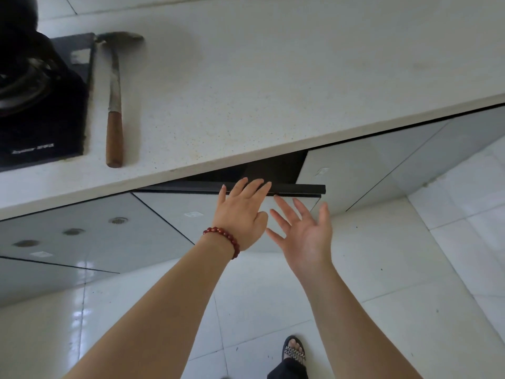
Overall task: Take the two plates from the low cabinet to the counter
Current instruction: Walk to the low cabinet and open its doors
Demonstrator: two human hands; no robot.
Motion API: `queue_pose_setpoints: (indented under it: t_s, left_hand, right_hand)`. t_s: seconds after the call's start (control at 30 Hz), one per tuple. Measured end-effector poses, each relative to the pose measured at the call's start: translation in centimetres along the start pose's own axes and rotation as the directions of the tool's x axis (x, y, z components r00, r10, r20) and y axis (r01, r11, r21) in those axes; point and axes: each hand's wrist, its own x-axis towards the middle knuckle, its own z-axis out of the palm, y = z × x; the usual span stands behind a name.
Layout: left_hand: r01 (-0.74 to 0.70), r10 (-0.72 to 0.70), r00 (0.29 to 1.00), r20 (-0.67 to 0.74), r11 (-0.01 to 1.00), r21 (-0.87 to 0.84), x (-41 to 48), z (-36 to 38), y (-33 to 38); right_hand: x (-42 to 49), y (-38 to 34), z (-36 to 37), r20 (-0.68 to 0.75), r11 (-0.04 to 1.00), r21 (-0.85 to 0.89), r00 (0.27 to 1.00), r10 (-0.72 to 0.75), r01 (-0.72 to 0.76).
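The low cabinet door, pale grey with a dark top edge, stands partly swung out below the white speckled counter. Behind it the cabinet's inside is dark, and no plates show. My left hand, with a red bead bracelet on the wrist, rests its fingertips on the door's dark top edge, fingers spread. My right hand hovers just right of it, palm up and fingers apart, holding nothing; its fingertips are close to the door's edge.
A cleaver with a wooden handle lies on the counter beside a black gas hob at the left. More grey cabinet doors run to the right. White floor tiles and my sandalled foot are below.
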Motion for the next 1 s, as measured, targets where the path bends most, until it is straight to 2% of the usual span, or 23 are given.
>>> queue_pose_setpoints:
  t_s: [0.13,0.23,0.47,0.67,1.0]
  left_hand:
    - [0.020,-0.020,0.999,0.046,1.000,-0.006,-0.3,-0.3,0.6]
    - [0.040,-0.039,0.995,0.091,0.999,-0.016,-1.1,-0.5,1.0]
    - [0.050,-0.050,0.976,0.211,0.999,0.009,-4.8,-0.5,1.9]
    - [-0.009,-0.024,0.963,0.268,0.993,0.122,-9.5,-0.3,1.9]
    - [-0.030,-0.045,0.949,0.312,0.973,0.231,-18.7,-0.4,-1.4]
  right_hand:
    - [-2.7,-0.6,-0.9,-0.037,0.976,-0.212,0.997,-0.063,0.053]
    - [-4.9,-1.3,-1.5,-0.048,0.951,-0.295,0.993,-0.110,0.091]
    - [-9.2,-2.1,-0.6,-0.030,0.916,-0.376,0.986,-0.164,0.141]
    - [-13.1,-1.4,-0.4,-0.045,0.913,-0.376,0.981,-0.187,0.157]
    - [-17.2,2.5,0.9,-0.038,0.879,-0.470,0.993,-0.113,0.083]
